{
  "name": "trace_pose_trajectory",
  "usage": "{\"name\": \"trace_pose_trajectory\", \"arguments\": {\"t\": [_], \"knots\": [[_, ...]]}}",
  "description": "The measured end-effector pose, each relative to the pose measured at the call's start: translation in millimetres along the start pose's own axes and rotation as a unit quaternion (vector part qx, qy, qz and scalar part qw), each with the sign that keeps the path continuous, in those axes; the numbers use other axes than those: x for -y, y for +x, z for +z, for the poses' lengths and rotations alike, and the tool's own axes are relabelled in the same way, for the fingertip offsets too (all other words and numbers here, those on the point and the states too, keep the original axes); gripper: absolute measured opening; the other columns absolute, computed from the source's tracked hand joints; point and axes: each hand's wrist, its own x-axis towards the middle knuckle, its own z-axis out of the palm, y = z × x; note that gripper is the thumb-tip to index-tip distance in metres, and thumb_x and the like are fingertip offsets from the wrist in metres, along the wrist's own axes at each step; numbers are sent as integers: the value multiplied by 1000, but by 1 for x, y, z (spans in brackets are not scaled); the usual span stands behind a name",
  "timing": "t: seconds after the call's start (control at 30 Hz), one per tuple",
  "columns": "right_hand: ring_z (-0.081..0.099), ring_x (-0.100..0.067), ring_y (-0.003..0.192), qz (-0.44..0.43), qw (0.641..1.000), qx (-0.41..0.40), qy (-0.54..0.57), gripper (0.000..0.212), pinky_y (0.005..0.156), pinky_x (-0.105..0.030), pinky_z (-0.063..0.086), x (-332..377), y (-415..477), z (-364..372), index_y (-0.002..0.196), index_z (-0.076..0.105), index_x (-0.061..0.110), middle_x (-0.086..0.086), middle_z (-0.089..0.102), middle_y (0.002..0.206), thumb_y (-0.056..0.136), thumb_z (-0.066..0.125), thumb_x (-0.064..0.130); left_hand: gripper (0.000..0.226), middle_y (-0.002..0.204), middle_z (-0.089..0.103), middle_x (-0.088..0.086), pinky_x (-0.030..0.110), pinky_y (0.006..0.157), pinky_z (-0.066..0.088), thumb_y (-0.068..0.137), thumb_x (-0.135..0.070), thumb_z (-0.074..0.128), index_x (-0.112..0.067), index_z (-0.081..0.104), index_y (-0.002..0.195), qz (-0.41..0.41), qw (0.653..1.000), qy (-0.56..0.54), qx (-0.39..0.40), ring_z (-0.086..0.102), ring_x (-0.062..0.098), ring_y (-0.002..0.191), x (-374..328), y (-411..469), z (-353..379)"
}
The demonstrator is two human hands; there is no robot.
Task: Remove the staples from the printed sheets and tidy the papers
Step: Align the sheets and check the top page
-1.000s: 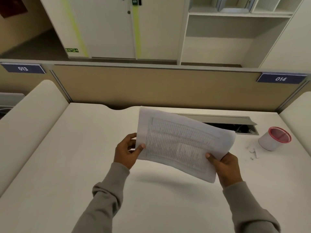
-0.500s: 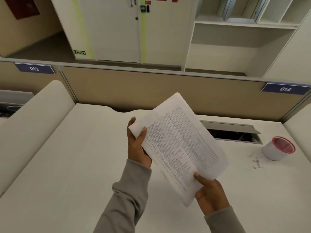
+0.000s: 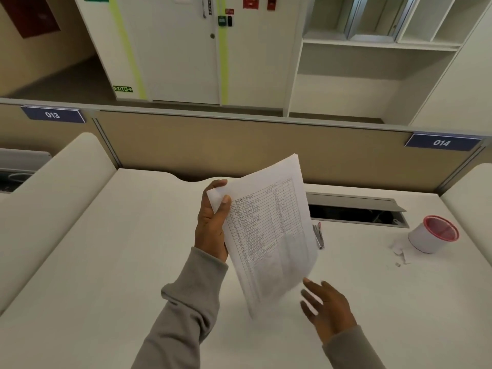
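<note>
The printed sheets (image 3: 271,235), white pages with a table of rows, hang nearly upright above the middle of the white desk (image 3: 106,262). My left hand (image 3: 211,225) pinches their top left corner, thumb on the front. My right hand (image 3: 326,306) hovers just right of the sheets' lower edge, fingers spread, holding nothing. A metal staple remover (image 3: 318,235) lies on the desk right behind the sheets, partly hidden by them.
A white cup with a red rim (image 3: 432,234) stands at the right, with torn paper bits (image 3: 400,251) beside it. An open cable slot (image 3: 354,213) runs along the back. A beige partition (image 3: 239,147) closes the far side.
The sheets turned from lying across both hands to hanging upright. My right hand let go of the lower corner and opened. The staple remover came into view.
</note>
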Motion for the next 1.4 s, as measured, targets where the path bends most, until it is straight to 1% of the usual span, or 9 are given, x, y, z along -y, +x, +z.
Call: {"name": "trace_pose_trajectory", "arguments": {"t": [0.13,0.23,0.3,0.43,0.53,0.67,0.87,1.17,1.4], "knots": [[41,-24,132,-183,972,-16,-146,102,104,-40,36,37,3,7,144,29,25,-6,39,147,61,88,24,24,113,66,2,39,84,58,93,-24,55,-34,58,115,6,999,23,22,66,23,104,-11,-2,2],[39,-16,134,-312,911,78,-258,98,107,-38,34,74,-3,27,144,30,31,6,39,148,61,79,48,23,114,65,-1,41,88,56,97,-20,54,-37,61,112,13,998,46,43,65,22,104,-17,-3,5],[37,-10,137,-355,878,126,-297,91,108,-36,30,95,-3,41,146,28,31,11,39,149,70,75,47,24,113,64,-1,40,88,55,100,-15,51,-34,61,113,15,997,48,58,64,21,104,-20,-5,9],[44,-9,135,-340,873,213,-278,84,107,-38,36,116,4,63,142,34,29,9,53,141,71,77,38,22,106,66,-4,31,82,56,97,-18,53,-31,63,112,19,995,53,81,64,17,98,-27,-7,12],[63,-24,111,-293,893,272,-205,69,87,-34,50,117,4,68,136,45,13,-9,67,119,73,74,16,23,103,66,-2,34,80,57,95,-21,52,-33,64,110,12,993,59,98,65,19,95,-33,-9,11],[64,-37,111,-257,891,318,-198,52,86,-44,56,111,-1,63,125,60,3,-16,68,121,77,73,18,24,112,62,6,42,85,55,95,-24,51,-35,65,110,6,993,64,98,62,28,101,-38,-10,6],[69,-31,103,-325,876,263,-241,35,85,-46,58,100,-15,59,119,64,6,-8,72,114,86,71,15,32,116,66,8,39,87,58,97,-24,49,-32,60,127,1,997,36,74,66,27,104,-38,-10,0],[71,-12,91,-420,848,164,-279,23,68,-21,58,89,-27,52,111,67,14,8,74,100,88,67,12,26,134,61,17,42,97,55,99,-18,46,-23,57,122,-34,992,-65,106,59,38,123,-32,-5,7],[67,0,91,-455,830,125,-297,18,64,-10,53,87,-31,57,108,65,15,8,70,103,91,65,11,24,114,63,9,35,79,60,94,-25,48,-29,62,113,-26,995,-17,95,66,24,98,-26,1,12]]}}
